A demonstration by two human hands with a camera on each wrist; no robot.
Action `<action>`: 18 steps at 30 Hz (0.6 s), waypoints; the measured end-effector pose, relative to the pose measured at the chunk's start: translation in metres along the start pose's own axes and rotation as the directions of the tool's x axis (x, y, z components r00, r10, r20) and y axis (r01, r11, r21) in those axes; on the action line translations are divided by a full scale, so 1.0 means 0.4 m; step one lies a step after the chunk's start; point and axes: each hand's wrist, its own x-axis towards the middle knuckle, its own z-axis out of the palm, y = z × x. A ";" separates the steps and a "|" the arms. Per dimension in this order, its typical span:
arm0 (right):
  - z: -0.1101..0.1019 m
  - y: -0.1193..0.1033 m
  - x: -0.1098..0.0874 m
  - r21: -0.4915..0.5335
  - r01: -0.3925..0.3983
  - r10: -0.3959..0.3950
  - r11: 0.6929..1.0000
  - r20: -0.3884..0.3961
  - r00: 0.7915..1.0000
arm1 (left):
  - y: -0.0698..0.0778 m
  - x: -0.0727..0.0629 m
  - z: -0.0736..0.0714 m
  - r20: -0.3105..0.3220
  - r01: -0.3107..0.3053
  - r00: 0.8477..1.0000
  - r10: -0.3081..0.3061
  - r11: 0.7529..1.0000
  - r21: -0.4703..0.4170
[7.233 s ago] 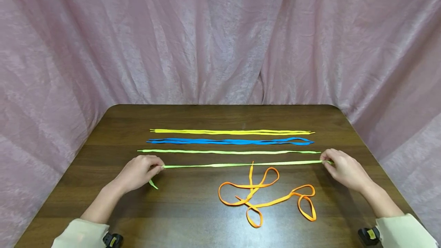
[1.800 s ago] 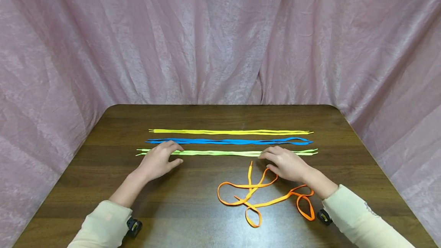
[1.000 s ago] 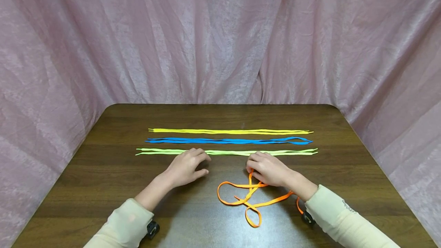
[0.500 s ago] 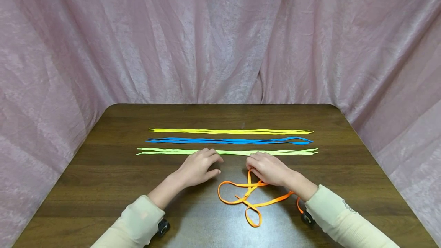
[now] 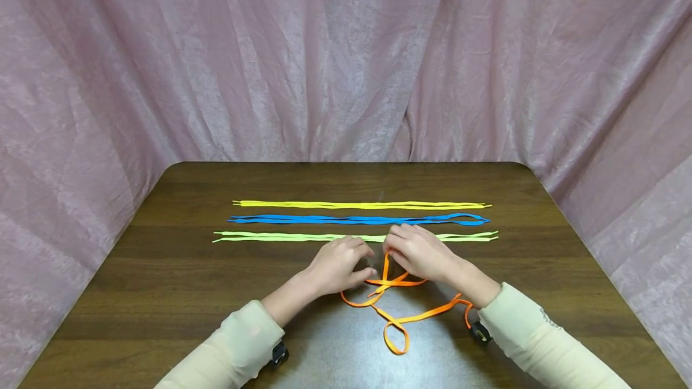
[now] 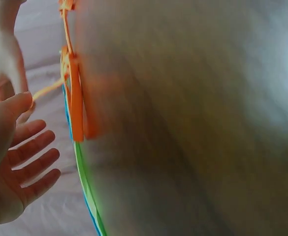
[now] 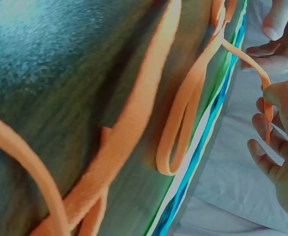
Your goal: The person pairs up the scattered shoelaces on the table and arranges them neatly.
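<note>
My right hand (image 5: 421, 254) pinches one end of a flat orange shoelace (image 5: 427, 317) between thumb and fingers. In the right wrist view, that end of the lace (image 7: 268, 110) hangs down past the thumb. The rest lies loosely looped on the table, partly hidden behind both hands. My left hand (image 5: 340, 266) is just left of the pinched end, its thumb and fingers spread apart with nothing gripped. In the left wrist view, the left thumb (image 6: 19, 102) overlaps the raised lace. Just beyond the hands runs a pair of straight green shoelaces (image 5: 292, 236).
Blue shoelaces (image 5: 346, 220) lie straight across the table behind the green ones, with a narrow loop at their right end. Farther back are straight yellow shoelaces (image 5: 357, 205). The brown wooden table (image 5: 162, 293) ends at a pink curtain (image 5: 346, 59).
A green shoelace, earlier stretched between both hands, now lies beside the other green one. My right hand took the orange lace's end and moved it slightly away from me; the left hand came right.
</note>
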 end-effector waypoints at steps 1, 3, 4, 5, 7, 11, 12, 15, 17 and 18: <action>-0.002 0.001 0.001 0.001 -0.001 0.001 1.000 -0.007 1.000 | 0.005 0.003 0.003 0.007 -0.003 1.000 0.003 1.000 0.004; -0.007 0.001 0.003 0.006 -0.005 0.005 1.000 -0.020 1.000 | 0.014 0.009 0.008 0.018 -0.012 1.000 0.012 1.000 0.012; -0.010 0.001 0.004 0.007 -0.008 0.009 1.000 -0.027 1.000 | 0.017 0.012 0.011 0.021 -0.019 1.000 0.018 1.000 0.016; -0.013 0.001 0.005 0.007 -0.011 0.011 1.000 -0.035 0.999 | 0.020 0.015 0.013 0.021 -0.026 0.999 0.026 0.999 0.021; -0.019 -0.001 0.007 0.007 -0.018 0.018 1.000 -0.047 0.999 | 0.025 0.019 0.015 0.019 -0.040 0.999 0.039 0.999 0.032; -0.035 -0.005 0.012 0.014 -0.036 0.037 0.999 -0.059 0.998 | 0.033 0.030 0.018 0.024 -0.056 0.998 0.055 0.997 0.055; -0.039 -0.006 0.013 0.015 -0.045 0.045 0.999 -0.057 0.997 | 0.034 0.034 0.017 0.028 -0.057 0.998 0.056 0.997 0.060; -0.051 -0.010 0.018 0.020 -0.076 0.077 0.997 -0.037 0.996 | 0.040 0.045 0.014 0.043 -0.048 0.998 0.046 0.997 0.057; -0.058 -0.011 0.021 0.017 -0.087 0.088 0.996 -0.029 0.996 | 0.043 0.050 0.011 0.043 -0.038 0.998 0.037 0.998 0.042; -0.061 -0.011 0.021 0.014 -0.092 0.092 0.996 -0.026 0.995 | 0.043 0.052 0.009 0.040 -0.034 0.999 0.033 0.999 0.035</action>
